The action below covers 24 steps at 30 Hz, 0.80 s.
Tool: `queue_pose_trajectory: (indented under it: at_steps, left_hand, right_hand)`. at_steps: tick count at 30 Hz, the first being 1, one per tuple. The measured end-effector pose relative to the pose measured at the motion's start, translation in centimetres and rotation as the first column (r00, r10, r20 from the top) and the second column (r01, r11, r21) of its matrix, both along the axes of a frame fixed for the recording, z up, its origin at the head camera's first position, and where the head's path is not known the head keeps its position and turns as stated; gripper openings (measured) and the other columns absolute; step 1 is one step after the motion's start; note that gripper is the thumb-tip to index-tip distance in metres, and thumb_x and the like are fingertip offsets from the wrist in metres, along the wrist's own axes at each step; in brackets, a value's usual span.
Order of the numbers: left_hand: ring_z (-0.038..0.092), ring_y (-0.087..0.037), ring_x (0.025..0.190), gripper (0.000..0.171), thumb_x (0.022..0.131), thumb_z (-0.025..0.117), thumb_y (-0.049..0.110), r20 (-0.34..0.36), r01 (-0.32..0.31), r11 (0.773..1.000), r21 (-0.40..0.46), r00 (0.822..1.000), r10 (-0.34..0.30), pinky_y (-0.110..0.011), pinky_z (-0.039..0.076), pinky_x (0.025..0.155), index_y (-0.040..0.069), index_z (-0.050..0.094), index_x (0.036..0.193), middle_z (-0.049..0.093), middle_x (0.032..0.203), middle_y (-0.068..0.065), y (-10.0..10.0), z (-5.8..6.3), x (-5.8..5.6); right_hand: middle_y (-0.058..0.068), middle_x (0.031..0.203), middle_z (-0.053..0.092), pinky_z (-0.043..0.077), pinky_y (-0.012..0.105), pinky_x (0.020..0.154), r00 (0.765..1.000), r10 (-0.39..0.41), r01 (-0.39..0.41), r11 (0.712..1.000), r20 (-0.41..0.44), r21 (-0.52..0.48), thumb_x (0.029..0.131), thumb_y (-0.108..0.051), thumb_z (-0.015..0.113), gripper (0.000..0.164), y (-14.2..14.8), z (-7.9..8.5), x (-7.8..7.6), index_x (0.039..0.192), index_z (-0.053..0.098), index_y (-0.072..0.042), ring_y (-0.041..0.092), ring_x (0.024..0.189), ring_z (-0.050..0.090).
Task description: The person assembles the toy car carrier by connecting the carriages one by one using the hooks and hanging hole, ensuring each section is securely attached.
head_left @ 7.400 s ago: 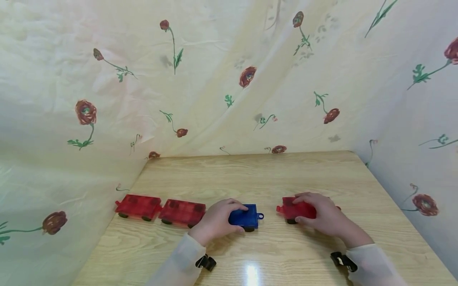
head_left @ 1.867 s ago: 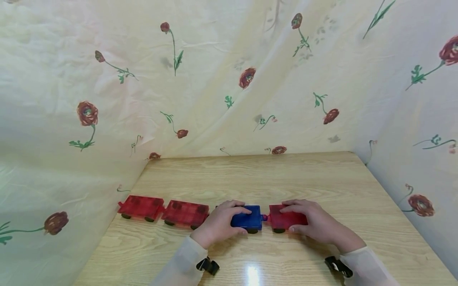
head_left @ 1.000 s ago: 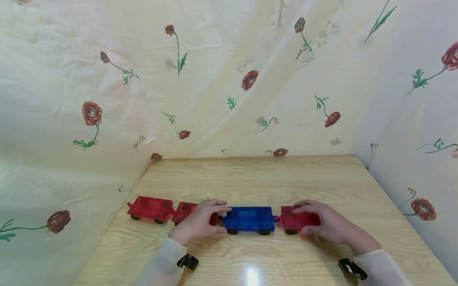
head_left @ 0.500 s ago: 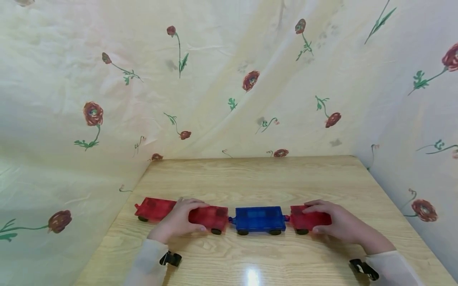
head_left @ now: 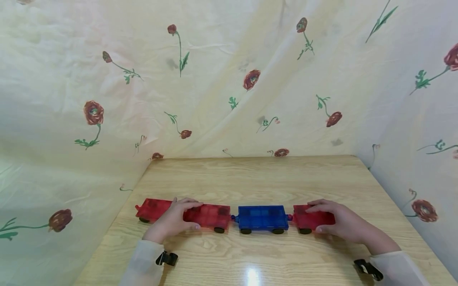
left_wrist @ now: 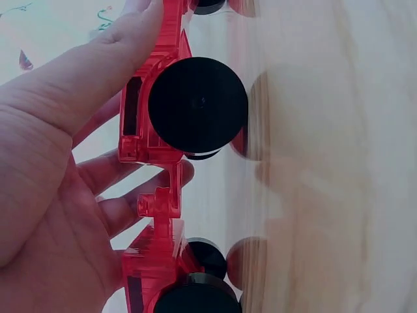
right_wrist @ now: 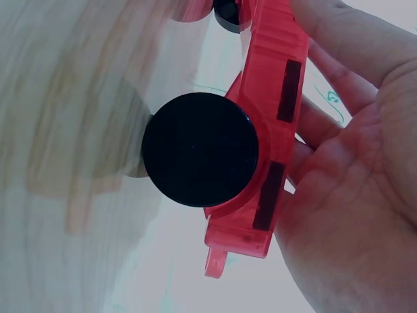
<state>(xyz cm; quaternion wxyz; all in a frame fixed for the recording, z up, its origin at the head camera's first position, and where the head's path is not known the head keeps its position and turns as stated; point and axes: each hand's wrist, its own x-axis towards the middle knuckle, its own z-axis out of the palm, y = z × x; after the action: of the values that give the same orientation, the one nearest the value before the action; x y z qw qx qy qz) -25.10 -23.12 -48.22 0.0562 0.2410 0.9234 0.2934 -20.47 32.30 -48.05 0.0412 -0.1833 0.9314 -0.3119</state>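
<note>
A row of translucent toy train cars stands on the table. My left hand (head_left: 171, 219) grips the second red car (head_left: 211, 215) from the left, thumb on its near side and fingers over the far side. The leftmost red car (head_left: 153, 208) is partly behind that hand. In the left wrist view a red coupling (left_wrist: 168, 195) links these two. A blue car (head_left: 262, 217) sits between the hands, joined by couplings on both ends. My right hand (head_left: 345, 222) holds the rightmost red car (head_left: 304, 218), whose right end it hides; a free loop (right_wrist: 215, 262) shows in the right wrist view.
The cars stand on a wooden table (head_left: 250, 178). Flower-printed cloth (head_left: 214, 79) hangs behind it and along both sides. Black wrist straps (head_left: 166, 258) sit at the sleeves.
The right-hand red car met the blue car and they coupled. My left hand let go of the blue car and took the second red car. The whole row shifted right.
</note>
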Motion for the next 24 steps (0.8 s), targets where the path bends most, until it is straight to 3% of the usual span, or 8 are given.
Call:
queue_pose_trajectory:
  at_steps: [20,24]
  left_hand:
    - [0.046,-0.030,0.144,0.079,0.078,0.090,0.040,-0.020,-0.006,1.000,0.020,1.000,0.007,-0.062,0.000,0.125,0.021,0.062,0.149,0.056,0.144,0.005,0.26,-0.12,0.12]
    - [0.038,-0.038,0.149,0.079,0.078,0.091,0.039,-0.016,-0.025,1.000,-0.006,1.000,0.025,-0.065,0.007,0.124,0.023,0.061,0.149,0.055,0.146,0.002,0.32,0.05,0.24]
  right_hand:
    - [0.011,0.148,0.056,0.060,0.047,0.088,1.000,0.006,-0.006,1.000,0.007,-0.006,0.084,-0.031,0.090,0.051,0.33,0.20,0.16,0.131,0.073,-0.029,0.043,0.129,0.053]
    - [0.012,0.149,0.056,0.059,0.045,0.089,1.000,-0.001,0.002,1.000,0.017,-0.013,0.083,-0.032,0.091,0.058,0.12,0.47,0.19,0.136,0.070,-0.025,0.041,0.129,0.054]
